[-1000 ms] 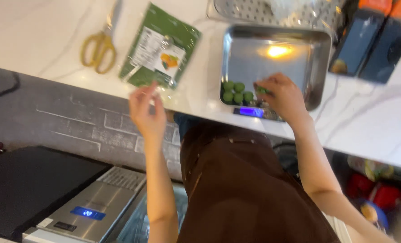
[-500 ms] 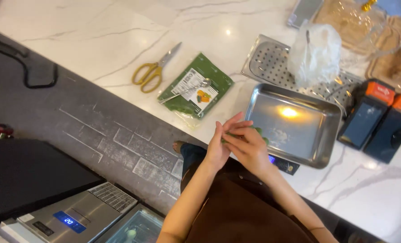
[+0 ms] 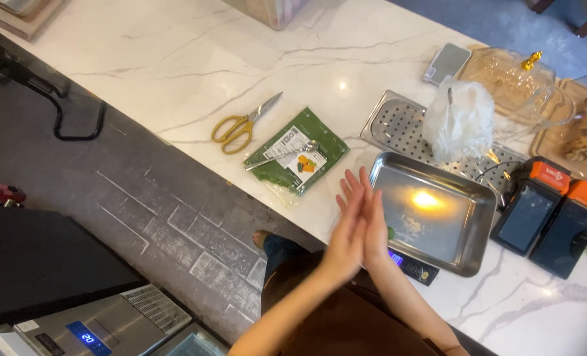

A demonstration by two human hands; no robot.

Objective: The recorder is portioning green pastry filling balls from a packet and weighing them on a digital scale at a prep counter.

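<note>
My left hand [image 3: 347, 227] and my right hand [image 3: 375, 221] are pressed flat together, palm to palm, with the fingers straight. They hover over the near left corner of a shiny steel tray [image 3: 451, 240] on the marble counter. A small green bit [image 3: 390, 232] shows at the edge of my right hand, inside the tray. Whether anything lies between my palms is hidden. The tray rests on a small scale with a lit blue display [image 3: 409, 266].
A green packet [image 3: 307, 153] with a spoon [image 3: 280, 157] on it and yellow-handled scissors [image 3: 237, 126] lie to the left. Behind the tray are a perforated steel tray [image 3: 395, 122], a white plastic bag [image 3: 461, 118], a phone [image 3: 446, 62] and two black-and-orange devices [image 3: 550, 214].
A second ago my right hand was at green balls in the tray's corner and my left hand was apart. The hands came together and now lie flatter, fingers straight.
</note>
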